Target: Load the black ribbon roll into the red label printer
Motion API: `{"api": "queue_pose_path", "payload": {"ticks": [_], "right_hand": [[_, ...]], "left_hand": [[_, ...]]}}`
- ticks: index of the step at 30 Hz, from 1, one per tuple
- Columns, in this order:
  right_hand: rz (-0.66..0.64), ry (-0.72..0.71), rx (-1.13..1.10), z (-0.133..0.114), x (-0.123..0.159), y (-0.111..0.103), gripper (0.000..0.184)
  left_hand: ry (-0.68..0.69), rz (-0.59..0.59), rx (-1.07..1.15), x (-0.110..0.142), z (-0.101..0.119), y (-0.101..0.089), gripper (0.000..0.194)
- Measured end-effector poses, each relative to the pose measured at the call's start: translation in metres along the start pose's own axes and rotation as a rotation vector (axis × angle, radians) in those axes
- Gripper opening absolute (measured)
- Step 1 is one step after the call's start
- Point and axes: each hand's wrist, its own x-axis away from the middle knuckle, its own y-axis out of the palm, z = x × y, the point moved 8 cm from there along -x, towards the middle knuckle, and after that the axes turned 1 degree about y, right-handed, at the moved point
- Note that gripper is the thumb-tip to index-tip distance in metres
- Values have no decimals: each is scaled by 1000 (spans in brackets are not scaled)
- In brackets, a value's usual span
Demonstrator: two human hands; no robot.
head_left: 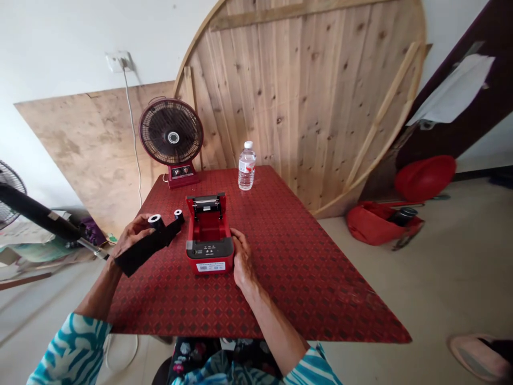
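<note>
L grip: clasping roll | R grip: unclenched, vs. printer R side (lid up)

Labels on the red printer and bottle are too small to read.

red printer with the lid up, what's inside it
Inside the red-and-black plastic printer, red compartment walls are visible beneath the raised lid. The compartment's near bottom cannot be seen, as the black front panel covers it.
</note>
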Motion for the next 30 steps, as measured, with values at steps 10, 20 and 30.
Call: {"api": "queue_pose_path", "payload": {"ticks": [10, 20, 30], "right_hand": [[-4, 10, 3, 2, 0, 1, 32], [-28, -2, 11, -6, 3, 3, 30], [-22, 17, -17, -6, 5, 5, 29]], "left_hand": [[382, -273, -957, -16, 55, 134, 30], [238, -523, -1329, -52, 19, 180, 30], [376, -372, -855, -3, 56, 125, 35]]}}
